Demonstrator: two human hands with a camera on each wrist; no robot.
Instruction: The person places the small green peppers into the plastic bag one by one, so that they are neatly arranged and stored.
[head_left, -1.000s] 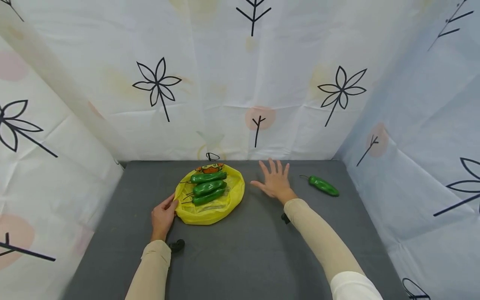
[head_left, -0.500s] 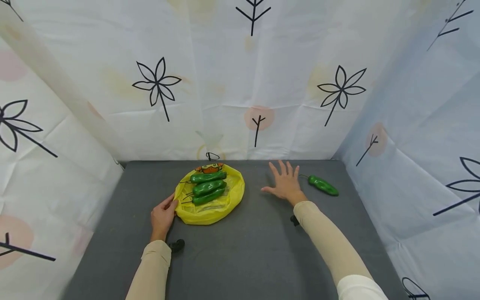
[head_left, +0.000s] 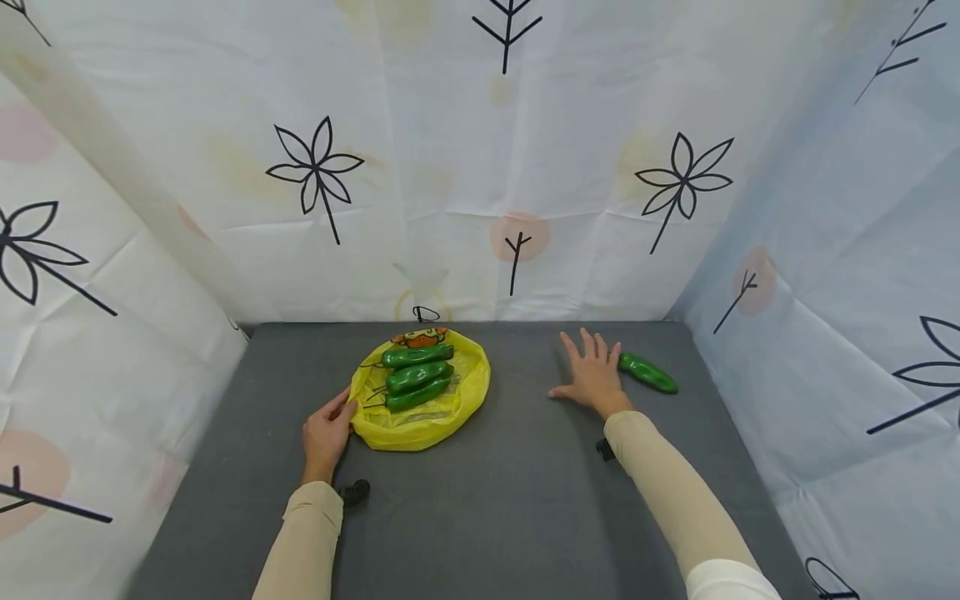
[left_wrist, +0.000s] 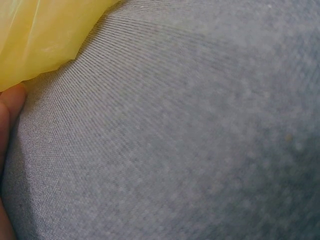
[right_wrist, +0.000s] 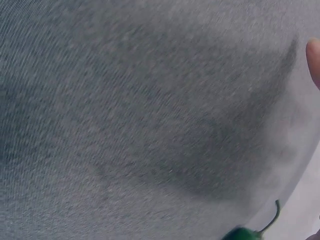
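Note:
A round-spread yellow plastic bag [head_left: 420, 437] lies left of centre, three long green peppers [head_left: 416, 377] side by side on it. My left hand [head_left: 326, 433] pinches its left edge, thumb on top; the fingers beneath are mostly hidden. The left wrist view shows the bag's edge [left_wrist: 45, 40] beside a fingertip [left_wrist: 14, 97]. To the right, my right hand [head_left: 596, 379] is spread over the table, its fingers apart and holding nothing. Just right of those fingers lies a single green pepper [head_left: 648, 372], its stem hidden by the hand. That pepper [right_wrist: 242, 234] enters the right wrist view's bottom edge.
The dark grey table [head_left: 480, 517] ends at a white cloth backdrop [head_left: 450, 183] printed with leaves and branches. Similar cloth hangs along the left side [head_left: 97, 350] and right side [head_left: 832, 400]. An orange print [head_left: 422, 337] shows at the bag's far edge.
My right hand has moved rightward across the table, from near the bag to beside the single pepper, fingers still spread. The left hand, the bag and the peppers stay where they were.

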